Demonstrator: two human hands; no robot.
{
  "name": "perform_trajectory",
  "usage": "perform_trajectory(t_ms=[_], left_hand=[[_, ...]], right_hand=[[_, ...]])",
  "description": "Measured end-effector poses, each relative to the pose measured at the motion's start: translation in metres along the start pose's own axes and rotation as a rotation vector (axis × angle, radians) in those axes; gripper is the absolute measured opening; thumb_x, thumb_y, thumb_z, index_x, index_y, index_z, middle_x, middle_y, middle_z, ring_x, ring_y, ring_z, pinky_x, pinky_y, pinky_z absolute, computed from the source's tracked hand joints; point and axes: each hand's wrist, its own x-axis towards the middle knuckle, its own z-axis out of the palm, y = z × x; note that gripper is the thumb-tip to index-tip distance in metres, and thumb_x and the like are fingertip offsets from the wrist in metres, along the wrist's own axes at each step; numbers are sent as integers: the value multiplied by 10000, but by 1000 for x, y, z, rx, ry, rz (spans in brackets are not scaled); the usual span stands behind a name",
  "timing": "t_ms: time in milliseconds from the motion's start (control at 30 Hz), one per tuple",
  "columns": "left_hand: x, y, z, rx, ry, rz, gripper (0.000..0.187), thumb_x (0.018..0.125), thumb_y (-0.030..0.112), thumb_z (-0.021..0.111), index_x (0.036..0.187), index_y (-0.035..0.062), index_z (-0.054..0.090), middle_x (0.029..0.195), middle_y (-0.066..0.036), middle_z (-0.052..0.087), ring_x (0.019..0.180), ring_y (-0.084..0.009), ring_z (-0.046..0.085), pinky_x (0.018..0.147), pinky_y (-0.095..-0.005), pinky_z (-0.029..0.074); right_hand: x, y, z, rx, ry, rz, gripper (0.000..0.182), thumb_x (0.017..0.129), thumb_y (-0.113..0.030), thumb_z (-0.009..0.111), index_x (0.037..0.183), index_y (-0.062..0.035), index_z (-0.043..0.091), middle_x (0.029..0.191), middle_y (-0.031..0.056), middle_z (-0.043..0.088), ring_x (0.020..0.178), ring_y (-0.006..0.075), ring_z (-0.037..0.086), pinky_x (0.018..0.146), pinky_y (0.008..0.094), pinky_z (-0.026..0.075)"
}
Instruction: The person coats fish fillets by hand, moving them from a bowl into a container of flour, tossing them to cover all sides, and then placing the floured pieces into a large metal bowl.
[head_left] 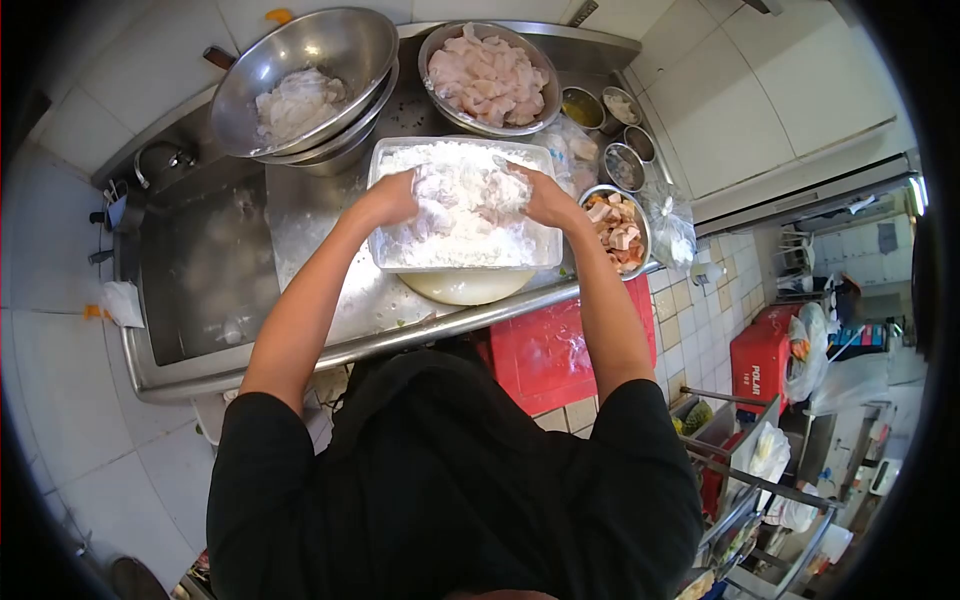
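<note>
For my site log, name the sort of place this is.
Likely a commercial kitchen: a big steel sink, a metal bowl heaped with pale raw meat, and a tub of white powder.

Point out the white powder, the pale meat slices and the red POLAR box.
White powder (462, 236): head view, near side.
Pale meat slices (485, 75): head view, heap's middle.
Red POLAR box (746, 354): head view, lettered side.

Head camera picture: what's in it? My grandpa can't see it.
A person's left hand and right hand are in a rectangular tub of white powder, near a steel sink. Behind the tub sits a bowl of pale pink pieces.
</note>
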Motion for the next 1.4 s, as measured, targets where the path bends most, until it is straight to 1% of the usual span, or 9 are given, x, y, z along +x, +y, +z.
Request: perform_trajectory(t_ms=[67,200,300,433,700,1000,1100,1233,1400], left_hand=[[-16,-13,16,150,-84,-21,761,701,76,661,1376,-45,332,1402,-323,324,1183,-404,498,995,-373,424],[-26,-4,47,202,4,-185,1020,664,173,756,1465,21,142,1432,-342,199,1250,-422,422,1084,-359,329],[-16,4,59,-89,181,-66,980,689,172,740,1463,35,156,1428,-338,224,1241,-418,431,1073,-370,342],[-1,19,61,-371,252,57,743,722,198,736,1348,8,386,1232,-244,548,1124,-334,557,958,-356,434],[9,-34,32,-157,255,-223,397,727,106,664,1106,-2,623,1044,-223,652,977,-333,634,847,-367,493],[14,-41,49,347,281,199,341,727,71,607,1051,-34,632,987,-247,650,947,-369,632,823,-382,496],[6,-34,34,-227,223,-129,339,728,26,578,1056,-38,629,945,-230,663,889,-322,651,801,-358,498],[7,-33,10,-505,383,-160,309,787,-51,480,1050,-27,639,925,-136,683,821,-188,627,766,-319,479],[0,18,-21,-513,390,82,215,842,29,553,1026,-22,652,934,-95,684,824,-146,602,752,-283,470]], right_hand=[[-2,22,7,-19,-8,-12,697,672,-13,661,1338,-25,454,1261,247,528,1187,331,511,1006,332,401],[-6,7,37,-182,10,54,783,658,-125,736,1377,-115,425,1412,224,371,1279,416,384,1057,444,359],[0,-28,57,-277,55,141,777,665,-155,734,1380,-178,431,1429,220,342,1284,443,360,1038,544,344],[16,-33,77,-318,111,187,735,681,-147,705,1368,-188,445,1418,210,357,1283,437,355,987,632,343],[14,4,28,-115,188,164,382,699,-59,643,1079,-92,667,1080,223,622,1058,350,571,924,388,456],[-13,-36,48,-440,8,-119,485,687,-58,623,1170,-101,622,1196,218,571,1174,369,500,1019,455,387],[-18,-22,73,-588,102,-84,456,706,-71,619,1161,-111,630,1167,191,590,1172,345,506,1013,477,385],[-13,-25,45,-35,136,179,412,774,-88,611,1185,-61,607,1124,199,627,1083,355,566,950,406,438],[11,-32,27,512,296,-28,342,824,-48,604,1152,42,573,1099,155,646,1027,214,604,919,303,444]])
